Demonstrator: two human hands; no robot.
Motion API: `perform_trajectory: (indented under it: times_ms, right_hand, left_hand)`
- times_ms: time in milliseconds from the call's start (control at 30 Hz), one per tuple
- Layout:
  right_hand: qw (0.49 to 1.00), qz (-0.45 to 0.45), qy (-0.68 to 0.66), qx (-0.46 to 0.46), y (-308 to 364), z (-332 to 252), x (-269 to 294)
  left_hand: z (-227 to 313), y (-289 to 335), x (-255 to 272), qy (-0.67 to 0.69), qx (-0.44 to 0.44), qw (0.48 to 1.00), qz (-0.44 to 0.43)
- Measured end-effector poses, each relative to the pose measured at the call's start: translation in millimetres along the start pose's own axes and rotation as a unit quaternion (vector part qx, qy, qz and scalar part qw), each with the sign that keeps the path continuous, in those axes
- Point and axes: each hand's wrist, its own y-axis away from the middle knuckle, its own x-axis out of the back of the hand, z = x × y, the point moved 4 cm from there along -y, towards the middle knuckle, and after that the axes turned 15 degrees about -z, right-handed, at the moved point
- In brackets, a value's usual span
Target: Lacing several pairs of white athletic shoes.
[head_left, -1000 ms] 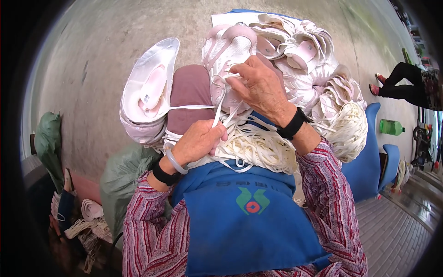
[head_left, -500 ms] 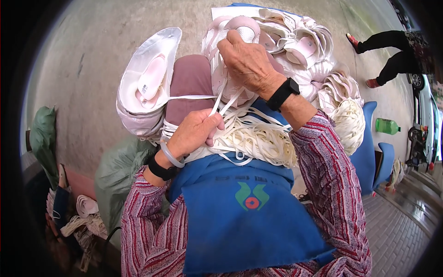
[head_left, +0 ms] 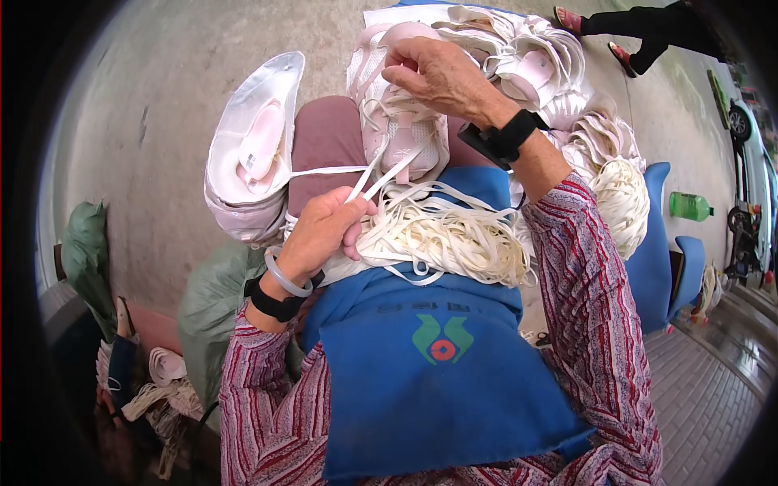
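Note:
My left hand [head_left: 328,227] pinches two white flat shoelaces [head_left: 369,180] between thumb and fingers. They run up to a pink and white mesh shoe upper [head_left: 409,146] lying across my lap, toe end away from me. Another stretch of lace reaches left to a stack of white and pink uppers [head_left: 243,206]. My right hand [head_left: 454,81] is over the far part of the mesh upper, with its fingers bent, thumb and forefinger apart and nothing visible between them. A heap of loose cream laces [head_left: 454,243] lies on my lap, near my left hand.
More nested uppers [head_left: 535,69] and a bundle of laces [head_left: 620,206] sit to the right. Blue chairs [head_left: 648,243] and a green bottle [head_left: 689,206] stand beyond. Green sacks [head_left: 215,300] are at left. A person's legs [head_left: 632,32] show at upper right.
My right hand has lifted and turned, moving right and uncovering more of the mesh upper. The left hand keeps the laces and has shifted slightly left. The person at upper right has moved.

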Motion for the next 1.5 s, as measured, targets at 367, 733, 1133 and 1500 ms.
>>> perform_trajectory:
  times_ms: [367, 733, 1133, 1500]
  right_hand:
    - [0.979, -0.005, -0.137, -0.151, 93.0, 16.2, -9.6]
    - [0.987, 0.056, -0.111, -0.102, 88.4, 15.0, -20.2]
    - [0.99, 0.103, -0.047, -0.087, 53.3, -0.4, -5.9]
    - [0.965, 0.098, -0.198, -0.142, 92.4, 23.8, 2.7]
  left_hand:
    - [13.5, 1.8, 11.6, 0.054, -0.091, 0.994, 0.038]
    - [22.9, 2.7, -0.7, -0.039, -0.032, 0.998, -0.025]
    - [25.7, -2.1, -14.5, -0.038, -0.057, 0.997, -0.038]
    - [39.6, 14.0, 2.0, 0.081, -0.134, 0.987, 0.037]
